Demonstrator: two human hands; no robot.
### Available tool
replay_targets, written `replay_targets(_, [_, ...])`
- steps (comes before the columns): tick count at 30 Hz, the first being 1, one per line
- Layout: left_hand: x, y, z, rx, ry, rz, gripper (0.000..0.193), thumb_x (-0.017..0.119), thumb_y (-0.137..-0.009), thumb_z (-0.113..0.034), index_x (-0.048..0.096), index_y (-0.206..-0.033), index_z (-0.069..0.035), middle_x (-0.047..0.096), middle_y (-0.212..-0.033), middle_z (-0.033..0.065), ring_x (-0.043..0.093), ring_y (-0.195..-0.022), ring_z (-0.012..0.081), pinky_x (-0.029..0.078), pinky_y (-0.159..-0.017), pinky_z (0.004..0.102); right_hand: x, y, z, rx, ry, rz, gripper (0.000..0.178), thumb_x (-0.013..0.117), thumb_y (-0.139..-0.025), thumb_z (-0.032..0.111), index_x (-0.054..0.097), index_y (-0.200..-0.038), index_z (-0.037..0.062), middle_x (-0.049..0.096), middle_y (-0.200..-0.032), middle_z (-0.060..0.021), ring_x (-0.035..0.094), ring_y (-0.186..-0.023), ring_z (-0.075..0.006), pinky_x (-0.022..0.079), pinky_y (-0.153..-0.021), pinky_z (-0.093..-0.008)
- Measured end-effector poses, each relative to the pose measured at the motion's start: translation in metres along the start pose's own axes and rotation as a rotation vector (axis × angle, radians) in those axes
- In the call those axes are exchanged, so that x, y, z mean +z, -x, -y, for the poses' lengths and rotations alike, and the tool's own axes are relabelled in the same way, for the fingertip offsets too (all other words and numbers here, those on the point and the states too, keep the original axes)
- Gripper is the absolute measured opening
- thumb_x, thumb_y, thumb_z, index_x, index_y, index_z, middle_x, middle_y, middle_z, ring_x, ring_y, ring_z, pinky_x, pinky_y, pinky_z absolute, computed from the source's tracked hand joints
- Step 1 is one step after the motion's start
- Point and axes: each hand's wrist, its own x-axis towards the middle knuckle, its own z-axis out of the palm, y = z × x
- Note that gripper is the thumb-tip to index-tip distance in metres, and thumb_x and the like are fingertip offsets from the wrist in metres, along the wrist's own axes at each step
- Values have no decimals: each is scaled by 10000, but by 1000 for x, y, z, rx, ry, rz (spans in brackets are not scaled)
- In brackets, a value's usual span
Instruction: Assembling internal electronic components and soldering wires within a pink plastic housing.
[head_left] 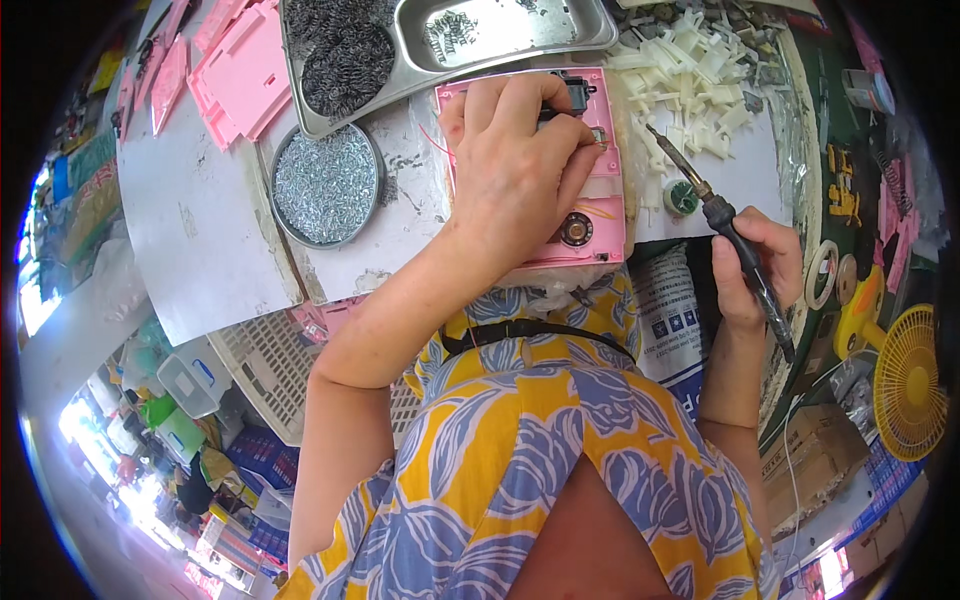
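My right hand (754, 268) is wrapped round the black handle of a soldering iron (743, 246). Its metal tip points up and left, apart from the pink plastic housing (612, 215) in front of me. My left hand (520, 145) lies over that housing, thumb and fingers pinched at its right side. What they pinch is small and mostly covered. Inside the housing, a round speaker-like part (577, 229) sits near the lower edge and a black part (578, 93) near the top. A thin red wire (432, 140) sticks out at the left.
A round tin of small screws (328, 185) stands left of the housing. A metal tray (510, 60) at the back holds dark springs. White plastic parts (690, 75) are heaped at the back right, above a small green-topped pot (682, 197). Pink panels (240, 75) lie far left; a yellow fan (910, 380) stands right.
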Motion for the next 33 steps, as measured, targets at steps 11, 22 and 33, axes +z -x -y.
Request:
replay_targets(11, [-1,-4,-4,13,-63,4,110,771,-769,-203,699,-803,-126,574,-1007,28,509,-973,280,341,-859,455,4,0,-4,-26,-11,19,285,760,-822,-22,612,-1066,-28,594,-774,-71,482,-615,-82,350,-547,-217])
replay_targets(22, [-3,-14,-11,-19,-129,69,110,732,-764,-200,658,-770,-119,534,-946,49,498,-915,297,347,-841,467,17,-5,-8,-38,32,59,276,792,-792,13,633,-1017,-14,633,-749,-75,525,-584,-87,379,-515,-213])
replay_targets(33, [-1,-15,-12,-10,-149,56,107,731,-766,-195,662,-768,-113,528,-942,47,494,-902,287,341,-846,453,18,-2,-8,26,39,71,276,802,-778,17,655,-1011,0,668,-808,-84,587,-627,-109,445,-558,-222])
